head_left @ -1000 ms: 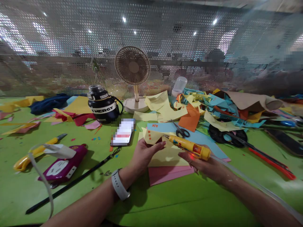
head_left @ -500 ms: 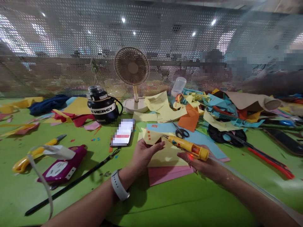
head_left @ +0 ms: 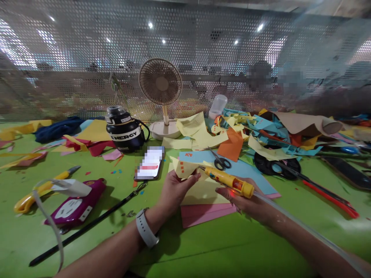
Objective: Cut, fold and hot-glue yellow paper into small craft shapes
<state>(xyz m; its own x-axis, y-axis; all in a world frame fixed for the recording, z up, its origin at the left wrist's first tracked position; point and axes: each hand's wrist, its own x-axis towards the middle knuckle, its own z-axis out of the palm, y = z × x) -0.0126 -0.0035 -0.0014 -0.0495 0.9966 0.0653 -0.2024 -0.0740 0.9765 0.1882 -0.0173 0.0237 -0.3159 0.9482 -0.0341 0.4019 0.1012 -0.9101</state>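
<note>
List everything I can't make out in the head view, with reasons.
All in the head view:
- Left hand: some fingertips, hidden behind the folded yellow paper.
- Yellow tool: whether its tip touches that paper, too small to tell.
- Lit phone: its text, pixelated.
- Black disc: partly covered by a pale yellow strip.
- Background beyond the perforated panel: blurred, obscured by the mesh.

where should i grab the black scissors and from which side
The scissors are likely best taken by their handle loops, coming from the near right: the loops face that way, resting on blue paper, while the blades point away to the left.
</note>
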